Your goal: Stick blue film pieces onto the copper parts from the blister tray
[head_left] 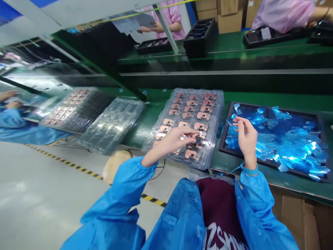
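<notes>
My left hand [177, 140] reaches over a clear plastic tray [218, 114] on the green bench, its fingertips down on the copper-coloured parts [189, 114] in the tray's pockets. I cannot tell whether those fingers grip a part. My right hand [246, 139] is raised, fingers curled, above the near left corner of a black tray [273, 108] heaped with shiny blue film scraps [288, 139]. Nothing held in it shows clearly. A thin blue cord runs from my right cuff [249, 169].
Further left lie another tray of copper parts [78, 107] and a clear tray [111, 125]. A person in a blue sleeve [13, 119] works at far left. Pink-clad people [169, 21] stand beyond the bench among black trays [200, 38] and cardboard boxes [229, 14]. A round beige stool [114, 166] stands below.
</notes>
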Motion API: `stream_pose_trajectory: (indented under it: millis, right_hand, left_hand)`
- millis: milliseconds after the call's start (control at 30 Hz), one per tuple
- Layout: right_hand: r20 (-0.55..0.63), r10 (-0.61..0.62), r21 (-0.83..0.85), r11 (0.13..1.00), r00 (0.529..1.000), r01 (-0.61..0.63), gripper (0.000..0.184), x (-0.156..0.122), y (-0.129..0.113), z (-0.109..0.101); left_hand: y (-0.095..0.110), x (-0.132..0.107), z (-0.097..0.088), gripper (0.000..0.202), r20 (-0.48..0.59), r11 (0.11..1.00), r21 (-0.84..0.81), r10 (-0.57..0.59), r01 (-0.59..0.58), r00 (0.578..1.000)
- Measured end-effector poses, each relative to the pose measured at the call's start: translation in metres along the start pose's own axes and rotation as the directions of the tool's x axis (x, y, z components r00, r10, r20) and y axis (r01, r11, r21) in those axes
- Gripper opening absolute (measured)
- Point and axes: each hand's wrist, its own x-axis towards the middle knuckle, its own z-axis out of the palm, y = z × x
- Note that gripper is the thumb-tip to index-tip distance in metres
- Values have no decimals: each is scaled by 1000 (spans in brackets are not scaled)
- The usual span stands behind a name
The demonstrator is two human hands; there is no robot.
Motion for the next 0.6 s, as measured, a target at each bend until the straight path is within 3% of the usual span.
stream_pose_trajectory:
  millis: [100,200,300,367,467,600]
  right_hand:
    - [44,-14,-29,999,999,16,33,-1,1,3]
    - [54,-17,-48,999,998,19,33,-1,2,4]
    - [32,-6,-53,999,999,7,31,-1,4,2]
    - [15,4,-48,999,1000,-4,29,-1,6,1]
    - [0,15,-45,999,1000,-15,28,-2,6,1]
    - [-9,21,-63,998,1000,-22,26,-4,1,2]
  left_hand:
    - [-13,-5,16,12,-32,1000,17,-23,24,999]
    - [-18,-8,28,14,-90,991,112,81,-71,993]
    - [-14,-8,26,19,-94,971,175,180,-161,979]
    - [-9,6,17,19,-146,956,221,228,-193,963]
    - [-4,68,-4,19,-236,928,308,287,-208,928]
    - [-19,206,-31,17,-242,917,380,223,-119,944]
